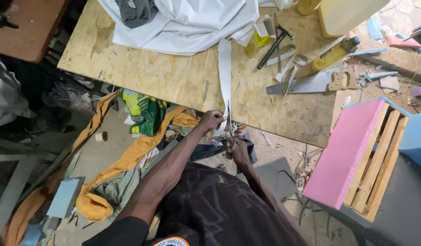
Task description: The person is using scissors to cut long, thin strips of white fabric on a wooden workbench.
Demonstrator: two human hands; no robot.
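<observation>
The left hand (pixel 211 120) pinches the lower end of one white fabric strip (pixel 224 68) at the plywood table (pixel 151 73) edge. Just beside its fingers, the right hand (pixel 237 148) grips one pair of scissors (pixel 229 122), blades on the strip. One handsaw (pixel 310 83) and one hammer (pixel 275 44) lie well beyond.

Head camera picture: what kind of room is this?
Probably a workshop, maybe for upholstery. A handsaw and hammer lie on a plywood table, and the person's right hand cuts a white fabric strip with scissors.
</observation>
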